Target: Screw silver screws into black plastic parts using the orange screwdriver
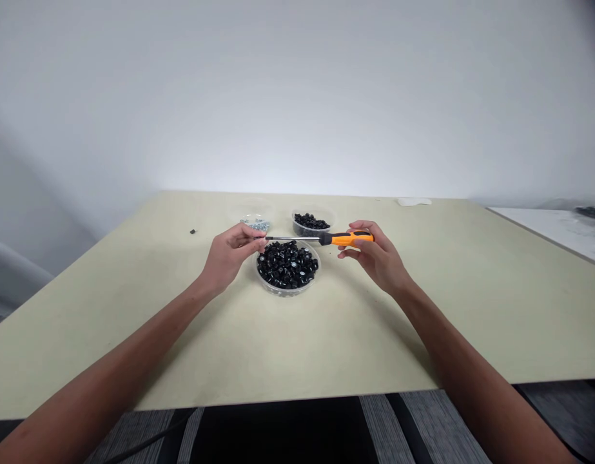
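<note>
An orange-and-black screwdriver (348, 239) lies level in the air above the table, its shaft pointing left. My right hand (379, 256) is closed around its handle. At the tip end, my left hand (232, 253) pinches thumb and fingers together; whatever small thing is between them is hidden. Just below the shaft stands a clear round tub (286, 291) full of small black parts (288, 265), some showing silvery ends. Behind it are a tub of small silvery screws (256, 224) and another tub of smaller black pieces (311, 222).
One small black piece (193, 231) lies alone on the pale table (287, 348), left of the tubs. A white object (414, 202) rests at the back edge. At the far right is a white surface (543, 225) with clear bags on it. A wall stands behind.
</note>
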Demonstrator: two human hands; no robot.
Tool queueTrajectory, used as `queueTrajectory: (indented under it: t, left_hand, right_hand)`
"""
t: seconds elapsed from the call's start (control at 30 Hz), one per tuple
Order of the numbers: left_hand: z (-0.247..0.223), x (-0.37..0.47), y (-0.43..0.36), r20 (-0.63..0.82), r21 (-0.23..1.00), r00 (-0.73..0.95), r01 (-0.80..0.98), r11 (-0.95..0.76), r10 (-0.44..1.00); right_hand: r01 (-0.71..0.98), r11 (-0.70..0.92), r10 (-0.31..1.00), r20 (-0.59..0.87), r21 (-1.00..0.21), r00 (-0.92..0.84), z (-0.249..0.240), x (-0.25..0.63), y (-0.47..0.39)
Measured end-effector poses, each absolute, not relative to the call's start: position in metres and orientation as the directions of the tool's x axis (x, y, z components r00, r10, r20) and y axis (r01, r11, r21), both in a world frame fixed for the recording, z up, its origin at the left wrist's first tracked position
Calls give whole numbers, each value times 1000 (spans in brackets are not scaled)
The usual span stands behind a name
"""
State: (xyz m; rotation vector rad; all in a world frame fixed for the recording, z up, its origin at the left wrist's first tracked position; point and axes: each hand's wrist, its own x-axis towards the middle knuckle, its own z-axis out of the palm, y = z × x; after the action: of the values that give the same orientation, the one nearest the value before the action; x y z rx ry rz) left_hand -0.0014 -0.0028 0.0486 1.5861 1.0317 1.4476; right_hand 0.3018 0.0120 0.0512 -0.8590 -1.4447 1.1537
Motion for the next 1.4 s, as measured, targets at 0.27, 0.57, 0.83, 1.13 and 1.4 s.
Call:
queueTrajectory:
  t: [0.27, 0.57, 0.83, 1.13, 1.4]
  left_hand:
    - [50, -2, -3, 414, 905, 15, 97, -414, 910]
    - [46, -2, -1, 406, 909, 9, 95, -405, 914]
    - [45, 0, -2, 402, 912, -10, 96, -399, 916]
    - [46, 1, -5, 430, 898, -38, 123, -423, 902]
    - [50, 1, -7, 429, 898, -31, 118, -423, 903]
  right_hand:
    - [49, 233, 956, 219, -971, -194, 51, 302, 11]
    - [111, 225, 969, 211, -968, -128, 50, 302, 14]
    - [48, 248, 958, 237, -968, -162, 52, 301, 12]
    - [47, 258, 948, 243, -965, -205, 48, 303, 14]
    - [94, 251, 953, 228, -964, -200, 47, 304, 13]
